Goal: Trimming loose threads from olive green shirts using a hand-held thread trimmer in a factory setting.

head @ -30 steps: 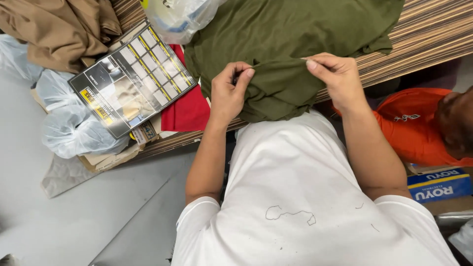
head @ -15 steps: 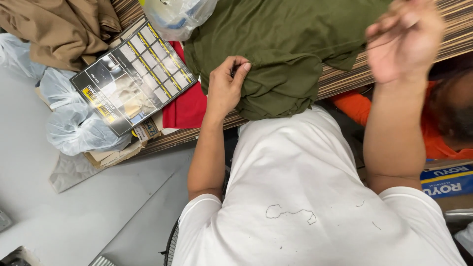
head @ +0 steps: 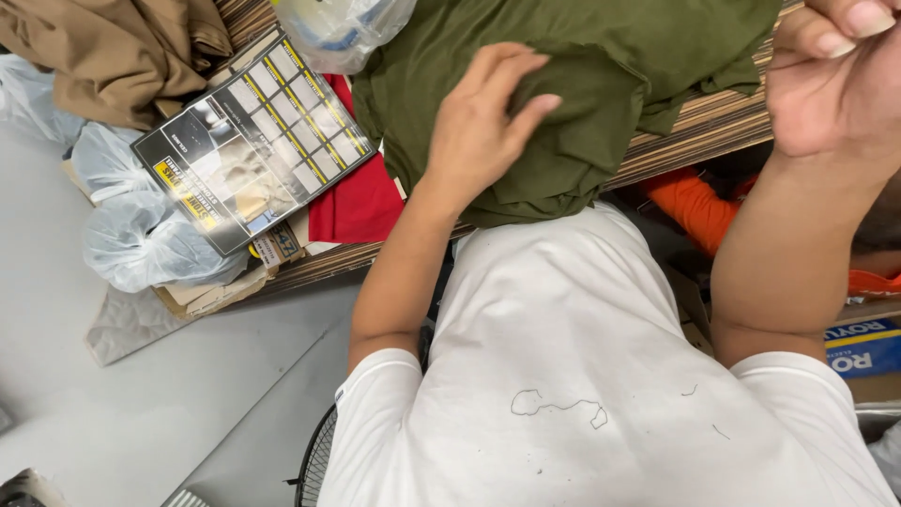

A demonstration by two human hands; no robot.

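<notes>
1. My left hand (head: 488, 127) lies flat on the olive-green garment (head: 582, 84), fingers spread and pressing down on a folded corner; its grip is open, pinching nothing.
2. My right hand (head: 835, 80) is raised at the far right, off the cloth, fingers curled loosely toward the palm. I see nothing between them, though the top of the hand is cut off by the frame, so I cannot tell for sure.
3. The green garment sits on the striped worktop (head: 699, 127), its near edge draped over the worktop's lip just above my white shirt (head: 582, 376).
4. How far along: the garment looks bunched and partly doubled over rather than squared. In my judgement one fold is held down and the smoothing and remaining folds are not yet done.
5. Edges: the worktop's near edge runs diagonally right under the garment, so the cloth could slide off toward my lap.
6. Left of the garment, touching or nearly so, lies a red cloth (head: 361, 202), and on it a printed card in a clear sleeve (head: 249, 145).
7. Further left are crumpled clear plastic bags (head: 141, 235) and a tan garment (head: 103, 52) at the far left; another clear bag (head: 343, 28) sits at the far edge.
8. Open room is tight on the left; the striped surface shows bare only to the right of the garment. An orange cloth (head: 694, 202) lies below the worktop there.
</notes>
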